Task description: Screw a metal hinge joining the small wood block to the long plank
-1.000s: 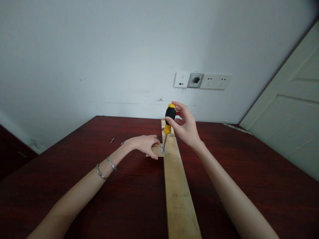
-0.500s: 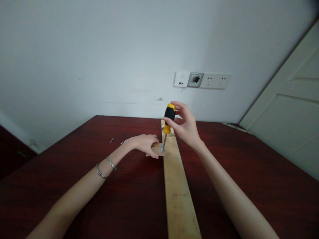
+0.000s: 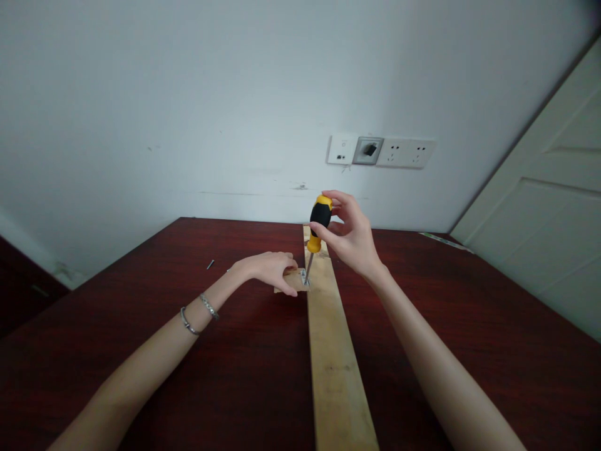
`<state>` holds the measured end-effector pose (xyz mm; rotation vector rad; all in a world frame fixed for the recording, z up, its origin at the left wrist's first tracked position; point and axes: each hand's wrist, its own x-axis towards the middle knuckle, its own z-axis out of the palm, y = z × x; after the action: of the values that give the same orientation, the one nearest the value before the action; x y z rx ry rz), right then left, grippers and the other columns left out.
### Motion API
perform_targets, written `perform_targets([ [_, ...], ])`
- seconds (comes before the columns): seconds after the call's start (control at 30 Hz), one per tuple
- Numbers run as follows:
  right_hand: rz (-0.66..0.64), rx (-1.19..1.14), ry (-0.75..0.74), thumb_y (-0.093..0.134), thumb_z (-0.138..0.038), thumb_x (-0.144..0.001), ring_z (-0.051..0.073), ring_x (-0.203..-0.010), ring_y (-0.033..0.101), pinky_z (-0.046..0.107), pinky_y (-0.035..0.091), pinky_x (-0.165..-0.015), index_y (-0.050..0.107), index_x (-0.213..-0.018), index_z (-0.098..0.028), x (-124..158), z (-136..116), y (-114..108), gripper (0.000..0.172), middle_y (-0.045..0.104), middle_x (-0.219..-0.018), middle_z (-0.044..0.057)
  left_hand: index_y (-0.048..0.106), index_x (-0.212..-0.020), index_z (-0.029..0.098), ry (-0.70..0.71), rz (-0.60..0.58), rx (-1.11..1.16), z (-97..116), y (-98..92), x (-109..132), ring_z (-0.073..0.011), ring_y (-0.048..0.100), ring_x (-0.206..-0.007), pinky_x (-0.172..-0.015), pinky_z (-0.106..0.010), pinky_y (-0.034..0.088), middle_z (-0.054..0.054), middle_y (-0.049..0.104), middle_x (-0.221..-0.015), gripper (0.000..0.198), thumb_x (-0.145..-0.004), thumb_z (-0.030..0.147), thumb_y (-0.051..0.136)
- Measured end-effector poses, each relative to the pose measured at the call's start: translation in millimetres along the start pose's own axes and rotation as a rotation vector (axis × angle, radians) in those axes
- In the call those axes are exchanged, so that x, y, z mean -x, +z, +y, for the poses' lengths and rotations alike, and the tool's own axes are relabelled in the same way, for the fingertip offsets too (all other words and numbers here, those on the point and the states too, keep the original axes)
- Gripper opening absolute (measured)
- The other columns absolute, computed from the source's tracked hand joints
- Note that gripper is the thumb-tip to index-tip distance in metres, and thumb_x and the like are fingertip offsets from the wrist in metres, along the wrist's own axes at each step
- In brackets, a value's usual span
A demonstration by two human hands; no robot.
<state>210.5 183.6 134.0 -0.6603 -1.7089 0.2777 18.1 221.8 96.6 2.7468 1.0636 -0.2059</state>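
In my right hand (image 3: 351, 235) is a yellow and black screwdriver (image 3: 321, 216), held by its handle between thumb and fingers. Its shaft points down, slightly tilted, and the tip meets a small metal bracket (image 3: 304, 276). That bracket lies at the right end of a short wooden block (image 3: 290, 285), against the left edge of a long wooden plank (image 3: 332, 338). My left hand (image 3: 272, 270) grips the block from the left, thumb on the near side and fingers on the far side. Whether a screw sits under the tip is too small to tell.
A loose screw (image 3: 210, 264) lies on the dark red table (image 3: 225, 388), left of my left hand. The wall behind carries a row of sockets (image 3: 406, 153), one with a black plug. A white panelled door (image 3: 554, 219) stands at the right.
Very little differs. The block and my left hand sit a touch higher in the picture, and my right hand's fingers have shifted slightly around the screwdriver handle.
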Motion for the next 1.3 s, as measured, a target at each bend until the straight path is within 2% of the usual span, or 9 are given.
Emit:
perform_targets([
  [0.4,-0.035,-0.077,0.03,0.059,-0.019,-0.076,0.017,-0.096,0.057,0.026,0.055,-0.065,0.048,-0.119,-0.029,1,-2,-3,0.046,0.055,-0.115,0.004,0.062,-0.101,0.018,0.005,0.016,0.04,-6,1.2,-1,-0.0152,0.053,-0.071,-0.056,-0.024,0.032,-0.005,0.058,-0.095,0.06,-0.066,0.066,0.062],
  [0.53,-0.027,-0.054,0.055,0.061,-0.025,-0.077,0.017,-0.093,0.057,0.025,0.054,-0.063,0.049,-0.117,-0.028,1,-3,-2,0.042,0.056,-0.11,0.004,0.062,-0.099,0.018,0.002,0.02,0.015,-5,1.1,-1,-0.0151,0.053,-0.07,-0.055,-0.024,0.032,-0.004,0.058,-0.095,0.06,-0.064,0.066,0.063],
  [0.73,0.011,0.117,0.035,0.072,-0.034,-0.069,0.017,-0.087,0.055,0.028,0.054,-0.06,0.052,-0.114,-0.028,-3,-5,-2,0.049,0.053,-0.113,0.005,0.062,-0.097,0.019,0.014,0.018,-0.021,3,-1.0,1,-0.0157,0.054,-0.071,-0.056,-0.024,0.032,-0.004,0.059,-0.096,0.056,-0.064,0.064,0.063],
  [0.83,-0.014,0.145,0.011,0.067,-0.03,-0.074,0.019,-0.089,0.056,0.031,0.055,-0.064,0.053,-0.116,-0.029,-4,-6,-5,0.044,0.055,-0.112,0.005,0.061,-0.1,0.019,0.006,0.015,-0.028,5,-1.6,1,-0.0164,0.055,-0.072,-0.056,-0.024,0.033,-0.004,0.059,-0.096,0.058,-0.065,0.065,0.063],
  [0.97,-0.072,0.106,-0.006,0.055,-0.021,-0.078,0.021,-0.1,0.057,0.036,0.054,-0.076,0.049,-0.125,-0.03,-4,-8,-8,0.048,0.057,-0.116,0.005,0.06,-0.105,0.018,0.005,0.022,-0.039,5,-0.9,0,-0.0176,0.056,-0.074,-0.057,-0.025,0.034,-0.005,0.059,-0.097,0.063,-0.064,0.065,0.063],
  [1.03,-0.076,0.117,-0.005,0.057,-0.022,-0.078,0.021,-0.101,0.056,0.035,0.054,-0.075,0.052,-0.123,-0.029,-4,-10,-9,0.045,0.057,-0.115,0.005,0.061,-0.106,0.018,0.005,0.023,-0.039,6,-0.4,0,-0.018,0.056,-0.075,-0.059,-0.026,0.035,-0.005,0.059,-0.099,0.062,-0.064,0.065,0.063],
  [1.17,-0.042,0.175,0.001,0.068,-0.031,-0.073,0.019,-0.09,0.055,0.03,0.053,-0.064,0.06,-0.11,-0.025,-6,-12,-8,0.037,0.056,-0.107,0.006,0.062,-0.102,0.02,0.014,0.016,-0.027,7,0.2,0,-0.0171,0.055,-0.074,-0.058,-0.025,0.035,-0.004,0.058,-0.098,0.057,-0.064,0.063,0.064],
  [1.3,-0.054,0.123,0.002,0.061,-0.026,-0.078,0.019,-0.091,0.057,0.033,0.053,-0.071,0.053,-0.121,-0.029,-6,-9,-7,0.044,0.058,-0.111,0.004,0.062,-0.103,0.02,0.018,0.022,-0.02,7,0.5,0,-0.0158,0.055,-0.072,-0.057,-0.025,0.035,-0.003,0.058,-0.096,0.058,-0.065,0.063,0.064],
])
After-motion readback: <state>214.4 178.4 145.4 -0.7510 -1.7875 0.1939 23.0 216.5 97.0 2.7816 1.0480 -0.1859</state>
